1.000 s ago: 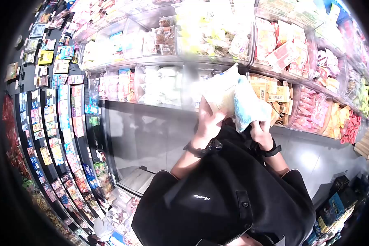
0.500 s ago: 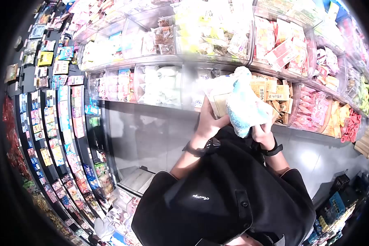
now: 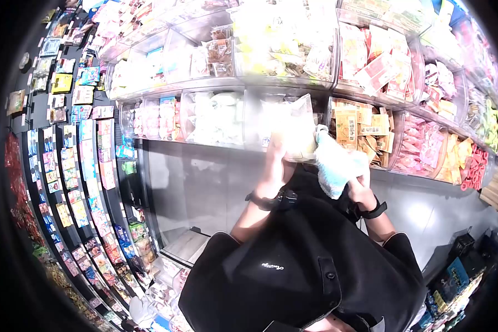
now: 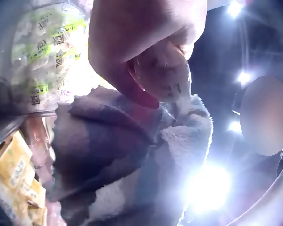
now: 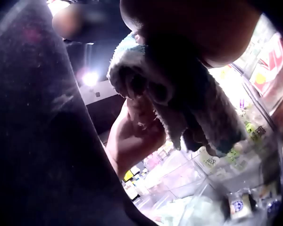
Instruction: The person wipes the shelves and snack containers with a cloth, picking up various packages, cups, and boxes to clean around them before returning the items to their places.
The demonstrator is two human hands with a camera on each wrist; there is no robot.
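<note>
In the head view the left hand [image 3: 275, 169] holds a pale, overexposed packet [image 3: 297, 124] upright in front of the bins. Fingers [image 4: 137, 89] of that hand pinch clear, crinkled plastic [image 4: 172, 80] in the left wrist view, right above a fluffy cloth [image 4: 141, 160]. The right hand [image 3: 361, 188] grips the white and light-blue cloth [image 3: 332, 174], which hangs down beside the packet. Seen from the right wrist, the right hand [image 5: 193, 28] is dark over the bunched cloth [image 5: 137, 70], and the left hand [image 5: 134, 139] is behind it. Some fingers are hidden.
Clear bins [image 3: 213, 119] of packaged goods span the front, with brown packets [image 3: 365, 127] right of the hands. Hanging goods [image 3: 74, 160] line the left. Grey floor [image 3: 193, 182] shows below the bins, and a black garment [image 3: 304, 249] fills the lower middle.
The cloth has moved down and slightly right, off the packet it partly covered half a second ago. More of the packet shows, and the hands are a little farther apart.
</note>
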